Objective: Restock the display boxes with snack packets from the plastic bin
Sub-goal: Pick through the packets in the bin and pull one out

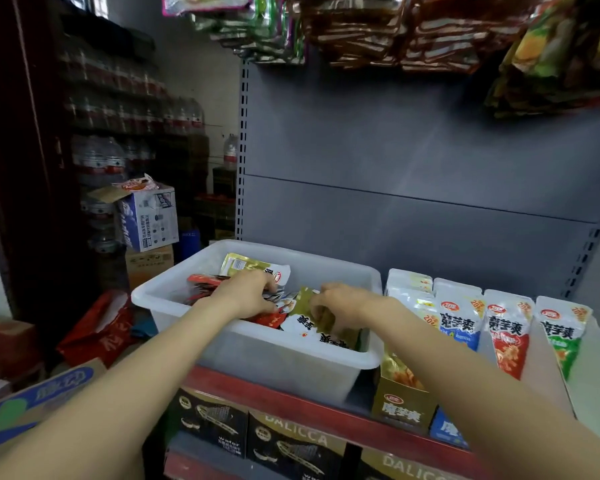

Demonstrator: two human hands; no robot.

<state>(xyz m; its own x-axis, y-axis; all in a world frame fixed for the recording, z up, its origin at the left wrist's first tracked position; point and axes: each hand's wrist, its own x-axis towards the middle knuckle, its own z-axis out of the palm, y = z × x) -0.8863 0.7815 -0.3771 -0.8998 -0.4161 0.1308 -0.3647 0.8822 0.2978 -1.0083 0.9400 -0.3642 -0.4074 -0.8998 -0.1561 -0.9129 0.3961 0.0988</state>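
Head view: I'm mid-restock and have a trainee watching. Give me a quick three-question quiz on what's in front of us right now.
1. True or false: both hands are inside the plastic bin.
2. Multiple choice: the right hand pinches a packet that is mostly A) blue, B) gold-olive, C) pink.
3. Fill in: the upright display boxes with blue, red and green packets stand to the bin's ____ side.

Key
1. True: the left hand rests on the red and dark packets, the right on the gold ones.
2. B.
3. Right.
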